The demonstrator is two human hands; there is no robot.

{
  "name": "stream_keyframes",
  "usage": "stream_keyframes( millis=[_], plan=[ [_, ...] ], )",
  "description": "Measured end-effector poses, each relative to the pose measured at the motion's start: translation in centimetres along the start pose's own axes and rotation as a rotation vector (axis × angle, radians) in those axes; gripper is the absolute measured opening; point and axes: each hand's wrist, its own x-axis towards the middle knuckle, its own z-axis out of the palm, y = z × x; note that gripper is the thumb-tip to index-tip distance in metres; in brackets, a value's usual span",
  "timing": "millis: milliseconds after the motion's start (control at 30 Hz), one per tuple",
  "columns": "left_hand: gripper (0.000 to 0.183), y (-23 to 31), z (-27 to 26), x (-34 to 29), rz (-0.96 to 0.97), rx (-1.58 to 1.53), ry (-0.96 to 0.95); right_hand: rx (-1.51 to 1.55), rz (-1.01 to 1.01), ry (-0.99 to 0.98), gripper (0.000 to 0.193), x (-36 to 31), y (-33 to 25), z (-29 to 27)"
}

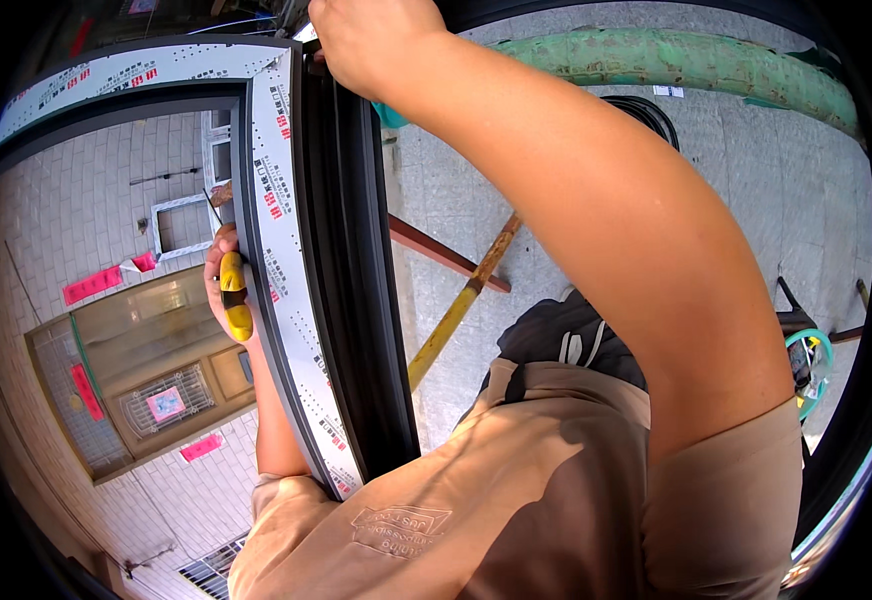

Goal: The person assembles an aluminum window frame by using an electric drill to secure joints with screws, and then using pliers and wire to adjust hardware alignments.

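A dark window frame (328,300), its face covered in white printed protective film (281,200), runs from the top down toward my chest. My left hand (218,268) is beyond the frame, seen through its opening, and grips a screwdriver (235,305) with a yellow and black handle. The thin shaft points up past my fingers. My right arm reaches across the view to the upper corner of the frame. There my right hand (374,42) is closed, fingers curled at the frame's edge; whatever lies in them is hidden.
Below on the right are a green wrapped pipe (676,68), a coil of black cable (646,112) and a yellow rusty pole (456,305). A turquoise-rimmed bucket (824,375) holds small items. Across stands a brick wall (66,220) with a door (156,370).
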Motion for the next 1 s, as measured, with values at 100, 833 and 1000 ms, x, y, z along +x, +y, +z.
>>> stream_keyframes(
  millis=[100, 833, 1000],
  plan=[
    [0.017, 0.6, -1.0, 0.2, -0.055, -0.035, 0.007, 0.014, 0.044, -0.025, 0.028, 0.3, -0.4, 0.0],
    [0.008, -0.5, 0.0, -0.3, -0.111, 0.086, -0.216, 0.096, 0.018, -0.038, 0.029, 0.3, 0.3, -0.5],
    [0.017, 1.1, -3.1, 0.3, 0.006, 0.094, 0.000, 0.116, 0.047, -0.011, 0.027, 0.5, -0.1, -0.2]
  ],
)
